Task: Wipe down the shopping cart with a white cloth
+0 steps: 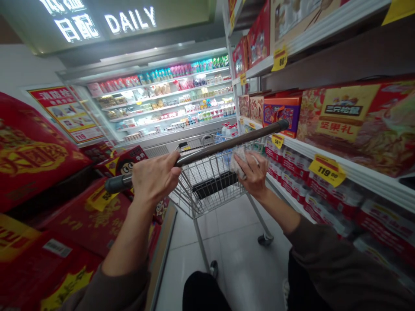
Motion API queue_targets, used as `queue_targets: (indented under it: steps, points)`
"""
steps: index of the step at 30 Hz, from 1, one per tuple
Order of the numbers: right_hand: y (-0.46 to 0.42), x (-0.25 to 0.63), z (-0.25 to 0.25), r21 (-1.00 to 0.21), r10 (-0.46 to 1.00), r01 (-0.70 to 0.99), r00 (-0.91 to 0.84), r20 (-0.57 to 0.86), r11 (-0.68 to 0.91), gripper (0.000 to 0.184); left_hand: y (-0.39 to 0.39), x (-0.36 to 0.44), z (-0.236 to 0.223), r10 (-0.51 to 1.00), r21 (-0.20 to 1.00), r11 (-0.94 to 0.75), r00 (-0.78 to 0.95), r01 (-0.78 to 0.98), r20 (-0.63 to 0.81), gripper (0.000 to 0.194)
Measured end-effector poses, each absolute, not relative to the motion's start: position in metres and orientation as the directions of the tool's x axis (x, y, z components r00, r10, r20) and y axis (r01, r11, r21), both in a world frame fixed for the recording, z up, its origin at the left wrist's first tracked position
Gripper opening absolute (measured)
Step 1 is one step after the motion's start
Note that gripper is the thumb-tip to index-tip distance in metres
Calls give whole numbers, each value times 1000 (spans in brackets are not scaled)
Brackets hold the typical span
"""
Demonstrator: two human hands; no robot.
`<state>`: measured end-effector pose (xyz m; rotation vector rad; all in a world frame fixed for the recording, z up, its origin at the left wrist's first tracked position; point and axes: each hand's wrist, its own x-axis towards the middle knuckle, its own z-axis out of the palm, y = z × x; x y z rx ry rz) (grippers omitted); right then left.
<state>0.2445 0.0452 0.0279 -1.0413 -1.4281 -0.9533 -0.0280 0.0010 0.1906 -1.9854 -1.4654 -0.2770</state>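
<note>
A shopping cart (214, 185) stands right in front of me, its wire basket below the dark handlebar (227, 144). My left hand (155, 175) is wrapped round the bar near its left end. Just under the bar, right of the middle, my right hand (254, 172) grips a crumpled whitish cloth (239, 162) against the rear of the basket. Part of the cloth is hidden behind the fingers. Whether the cloth touches the bar I cannot tell. A black panel (215, 185) shows at the back of the basket.
Red gift boxes (81, 220) are stacked close on the left. Shelves (350, 164) with boxed goods and yellow price tags run along the right. A lit refrigerated display (168, 99) spans the far end. Under the cart lies a tiled floor (227, 242).
</note>
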Motion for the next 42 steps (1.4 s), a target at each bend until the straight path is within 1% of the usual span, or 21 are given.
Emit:
queue_targets:
  steps: [2, 3, 5, 8, 10, 12, 14, 16, 17, 20, 22, 26, 27, 29, 31, 33, 35, 36, 38, 40, 42]
  points:
    - [52, 247, 25, 29, 127, 948, -72, 989, 318, 50, -1, -27, 190, 773, -374, -170, 359, 912, 523, 80]
    - [55, 247, 27, 6, 169, 950, -61, 984, 312, 50, -3, -27, 190, 774, -377, -172, 362, 910, 520, 81]
    - [63, 246, 39, -102, 274, 959, 27, 961, 263, 48, -5, -25, 191, 780, -385, -161, 356, 909, 515, 81]
    - [75, 244, 60, -309, 403, 939, 226, 887, 153, 47, -10, -22, 192, 800, -395, -123, 326, 910, 503, 79]
    - [79, 237, 66, -376, 493, 920, 277, 825, 112, 52, -11, -19, 193, 817, -389, -100, 298, 916, 493, 78]
    - [78, 227, 63, -363, 590, 921, 217, 778, 141, 56, -10, -17, 193, 832, -366, -72, 258, 928, 491, 77]
    - [75, 213, 59, -300, 639, 924, 84, 764, 237, 57, -7, -16, 194, 838, -332, -53, 223, 942, 498, 76]
    - [71, 200, 58, -236, 640, 912, -37, 768, 336, 54, -3, -15, 194, 839, -307, -54, 209, 950, 502, 74]
    - [71, 195, 60, -232, 626, 910, -38, 779, 344, 51, -2, -15, 195, 842, -300, -57, 208, 952, 499, 72]
    - [73, 187, 71, -285, 593, 922, 79, 801, 261, 43, -1, -14, 196, 853, -294, -52, 196, 954, 483, 67]
    - [75, 186, 78, -294, 605, 928, 101, 790, 229, 41, -1, -14, 197, 860, -286, -35, 175, 958, 479, 66]
    - [76, 191, 81, -175, 624, 908, -113, 773, 381, 38, -1, -12, 198, 854, -282, -14, 158, 959, 496, 72]
    - [76, 192, 80, -164, 617, 901, -133, 776, 401, 37, 0, -12, 198, 855, -288, -15, 161, 958, 493, 73]
    - [76, 194, 79, -180, 612, 911, -94, 785, 371, 38, 1, -11, 198, 858, -299, -9, 160, 954, 488, 75]
    - [78, 197, 77, -199, 617, 928, -40, 786, 314, 45, 1, -10, 198, 862, -309, -4, 160, 951, 481, 76]
    - [80, 202, 76, -174, 626, 929, -75, 776, 327, 46, 2, -10, 197, 856, -309, -7, 166, 951, 490, 80]
    - [82, 211, 76, -143, 620, 920, -126, 774, 365, 41, 2, -12, 196, 847, -309, -25, 184, 951, 498, 83]
    - [84, 217, 76, -146, 614, 923, -114, 781, 357, 37, 3, -12, 195, 843, -310, -30, 191, 950, 504, 84]
    - [88, 232, 77, -209, 598, 942, 11, 801, 263, 34, 4, -13, 194, 837, -312, -25, 190, 950, 512, 84]
    - [95, 246, 76, -293, 575, 946, 166, 801, 135, 37, 5, -14, 194, 837, -306, -16, 180, 952, 516, 82]
    - [102, 259, 73, -333, 573, 941, 239, 784, 65, 41, 4, -13, 195, 838, -301, -27, 186, 953, 513, 81]
